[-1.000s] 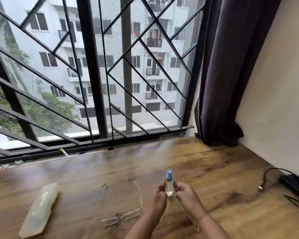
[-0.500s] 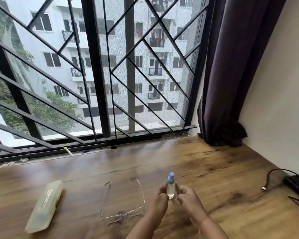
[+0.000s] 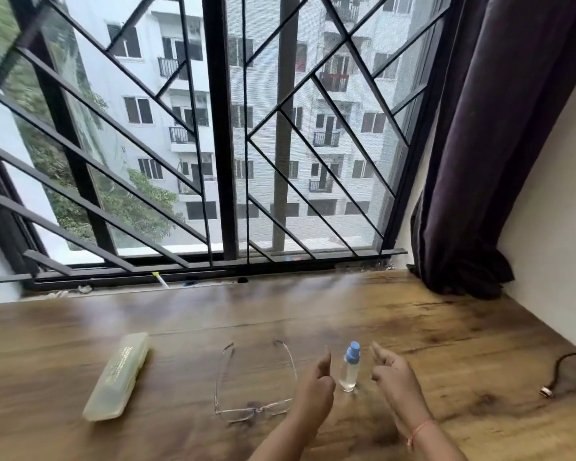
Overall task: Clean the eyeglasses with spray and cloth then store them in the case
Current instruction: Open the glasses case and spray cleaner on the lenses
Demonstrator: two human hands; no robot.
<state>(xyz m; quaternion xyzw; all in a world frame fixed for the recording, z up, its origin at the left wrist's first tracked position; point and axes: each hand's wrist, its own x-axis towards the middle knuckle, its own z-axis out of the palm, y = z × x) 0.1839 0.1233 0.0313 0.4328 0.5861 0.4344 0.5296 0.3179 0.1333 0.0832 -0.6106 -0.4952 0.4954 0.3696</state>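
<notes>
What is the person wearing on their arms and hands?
Not much! Both forearms are bare, with no sleeves in view. The left hand has nothing on it that shows. The right hand has a thin orange-pink thread tied around its wrist. No gloves or rings show.

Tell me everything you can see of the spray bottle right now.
The spray bottle is small, clear and plastic-looking, with a blue nozzle top and clear liquid inside. It stands upright on the wooden table, right of the eyeglasses. The left hand and right hand flank it, open, neither touching.
</notes>
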